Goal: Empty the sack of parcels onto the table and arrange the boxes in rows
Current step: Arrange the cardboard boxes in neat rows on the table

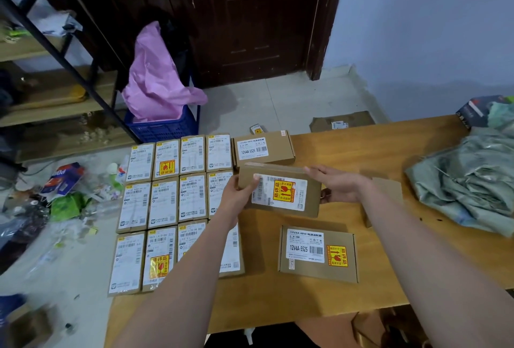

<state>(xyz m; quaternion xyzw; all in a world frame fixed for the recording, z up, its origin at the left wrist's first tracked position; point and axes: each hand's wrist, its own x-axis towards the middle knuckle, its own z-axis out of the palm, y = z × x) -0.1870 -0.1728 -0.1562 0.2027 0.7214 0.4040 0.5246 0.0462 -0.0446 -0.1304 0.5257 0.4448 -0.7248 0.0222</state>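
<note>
Holding box (281, 190) above table (389, 150), left hand (240, 190) and right hand (338, 184) gripping its ends; rows of boxes (178, 203) left, loose box (318, 253) near, crumpled sack (467, 183) right.

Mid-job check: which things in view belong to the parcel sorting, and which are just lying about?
Job:
- box held by left hand and right hand
- rows of boxes
- loose box
- box at the far edge
- empty sack
- table

Lying about:
- blue crate
- pink bag
- floor litter
- shelving
</note>
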